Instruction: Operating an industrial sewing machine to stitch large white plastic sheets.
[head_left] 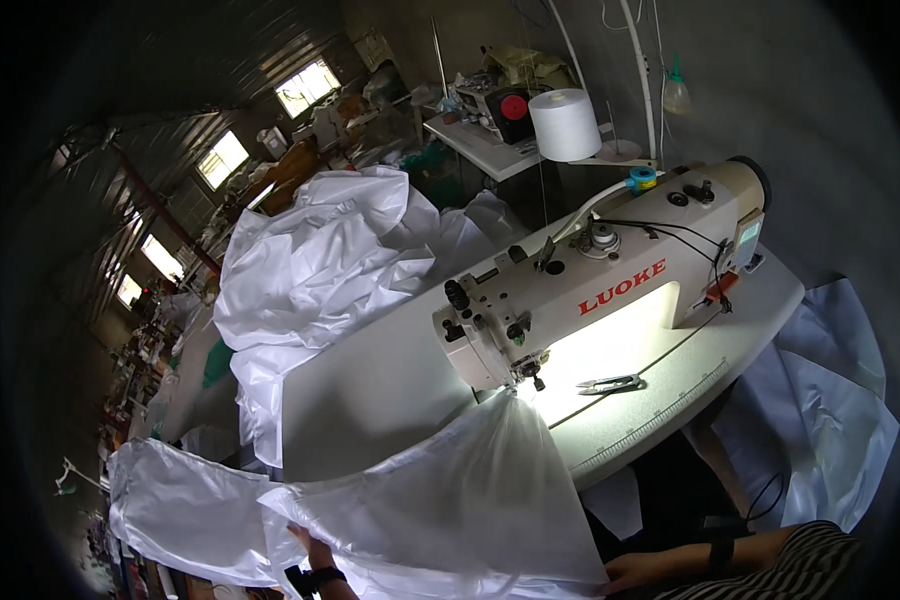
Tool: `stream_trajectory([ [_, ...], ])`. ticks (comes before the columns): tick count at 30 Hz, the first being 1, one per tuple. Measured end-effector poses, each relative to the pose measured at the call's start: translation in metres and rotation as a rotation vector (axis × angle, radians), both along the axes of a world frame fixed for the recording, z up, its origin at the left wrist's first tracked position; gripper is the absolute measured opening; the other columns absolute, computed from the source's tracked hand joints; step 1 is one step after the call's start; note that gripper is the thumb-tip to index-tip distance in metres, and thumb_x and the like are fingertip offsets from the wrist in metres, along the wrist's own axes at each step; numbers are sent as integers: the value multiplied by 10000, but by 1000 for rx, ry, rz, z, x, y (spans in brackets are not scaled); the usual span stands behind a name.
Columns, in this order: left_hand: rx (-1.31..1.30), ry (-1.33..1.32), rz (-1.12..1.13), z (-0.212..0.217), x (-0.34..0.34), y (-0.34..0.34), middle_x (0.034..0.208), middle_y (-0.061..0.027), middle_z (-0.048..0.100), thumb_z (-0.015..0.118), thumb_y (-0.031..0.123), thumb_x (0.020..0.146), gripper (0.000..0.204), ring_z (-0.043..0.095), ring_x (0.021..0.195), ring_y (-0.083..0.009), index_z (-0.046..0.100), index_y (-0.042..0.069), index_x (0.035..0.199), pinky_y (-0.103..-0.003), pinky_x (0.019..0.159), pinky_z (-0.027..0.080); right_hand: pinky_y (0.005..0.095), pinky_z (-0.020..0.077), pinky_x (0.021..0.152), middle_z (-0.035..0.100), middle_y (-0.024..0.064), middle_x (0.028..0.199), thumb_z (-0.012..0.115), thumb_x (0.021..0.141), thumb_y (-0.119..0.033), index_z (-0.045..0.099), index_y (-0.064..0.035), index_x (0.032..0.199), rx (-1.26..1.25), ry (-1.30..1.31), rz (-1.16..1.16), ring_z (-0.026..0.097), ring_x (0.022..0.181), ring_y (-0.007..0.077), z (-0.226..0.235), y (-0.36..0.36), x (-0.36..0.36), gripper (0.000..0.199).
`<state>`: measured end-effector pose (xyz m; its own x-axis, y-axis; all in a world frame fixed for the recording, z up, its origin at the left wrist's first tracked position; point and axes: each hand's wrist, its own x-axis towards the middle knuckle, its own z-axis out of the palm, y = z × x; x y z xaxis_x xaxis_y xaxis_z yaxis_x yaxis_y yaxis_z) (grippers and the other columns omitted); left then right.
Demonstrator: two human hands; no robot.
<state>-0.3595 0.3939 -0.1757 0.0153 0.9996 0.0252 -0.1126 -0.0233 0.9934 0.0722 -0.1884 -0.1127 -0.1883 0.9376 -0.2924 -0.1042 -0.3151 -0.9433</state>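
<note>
Sewing machine (610,275) on its pale counter (355,410), lamp lit under the arm. Glossy white fabric sheet (430,505) runs from the needle area down over the counter's near edge, gathered to a peak at the presser foot (515,385). Left hand (317,555) is at the sheet's lower left, fingers partly extended on it; can't tell whether it pinches. Right hand (630,572) meets the sheet's lower right edge, fingers partly curled; grip hidden from me. To my eye, good feeding here means easing the slack with both hands, flattening those puckers before the foot, never tugging against the needle. Around: big white fabric heap (320,265) beyond the counter's far left edge; another white piece (190,510) abuts the sheet at left and could drag on it. White thread cone (564,125) above. Thread snips (611,384) lie right of the needle, seemingly clear of the sheet.
</note>
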Motion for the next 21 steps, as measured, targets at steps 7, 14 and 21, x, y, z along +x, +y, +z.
stream_trajectory([
  [7,106,605,81,22,-1,53,1614,-131,132,255,616,994,760,197,1454,-281,158,113,1556,-472,1182,174,353,349,1122,406,153,1476,607,969,-253,255,9,1481,-80,381,-185,434,1339,239,28,92,11,675],
  [14,303,783,-52,52,-9,65,1495,-180,385,327,535,994,705,343,1381,-274,357,13,1467,-437,1122,288,321,442,999,632,114,1228,680,926,-329,611,-27,1244,-562,111,5,575,1157,178,4,-1,-1,444],
  [21,204,350,-69,72,-75,47,1381,-186,491,472,367,969,558,501,1233,-332,458,-20,1372,-389,1057,387,333,471,968,676,140,1120,710,881,-373,656,-6,1166,113,-289,-263,631,1079,239,47,29,17,468],
])
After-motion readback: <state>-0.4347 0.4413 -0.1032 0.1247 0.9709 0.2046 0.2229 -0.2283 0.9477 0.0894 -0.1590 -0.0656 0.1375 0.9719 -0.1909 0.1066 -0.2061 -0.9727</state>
